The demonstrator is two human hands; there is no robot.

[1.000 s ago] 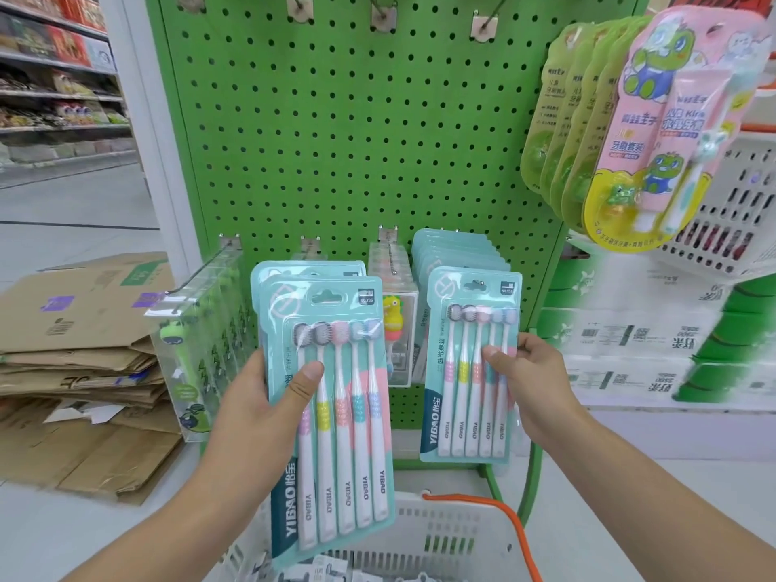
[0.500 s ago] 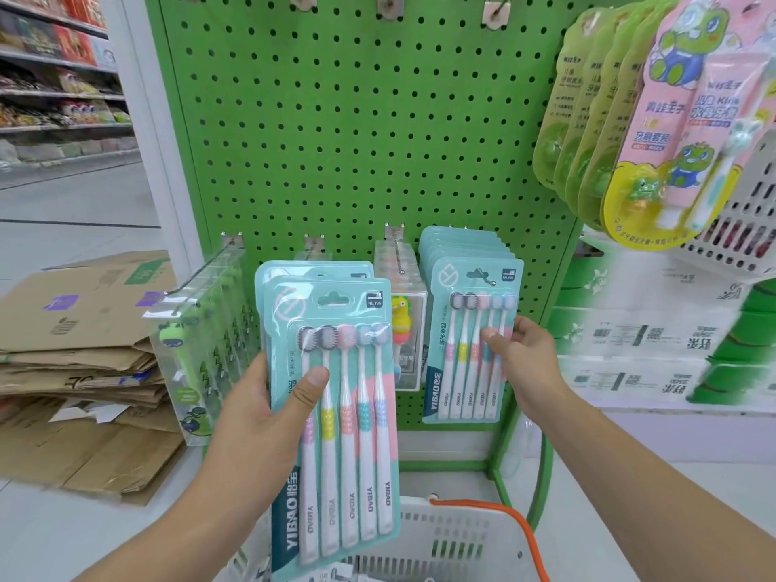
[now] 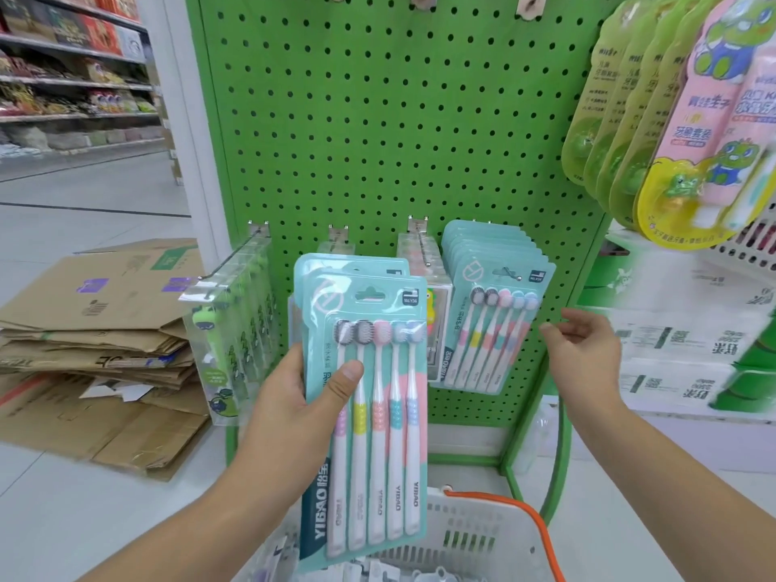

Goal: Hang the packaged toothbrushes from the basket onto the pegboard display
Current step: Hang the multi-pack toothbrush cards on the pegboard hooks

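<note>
Head view: left hand point(image 3: 294, 396) grips teal toothbrush packs point(image 3: 369, 396) before the green pegboard point(image 3: 378, 140).
Right hand point(image 3: 583, 354), fingers loosely spread, hovers just right of the hung packs point(image 3: 491, 325); basket point(image 3: 474, 535) below, contents cut off.

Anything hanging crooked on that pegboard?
Yes. The front teal toothbrush pack on the right-hand peg hangs tilted, bottom swung left, out of line with the packs behind it. The right hand is open beside it, not touching.
</note>
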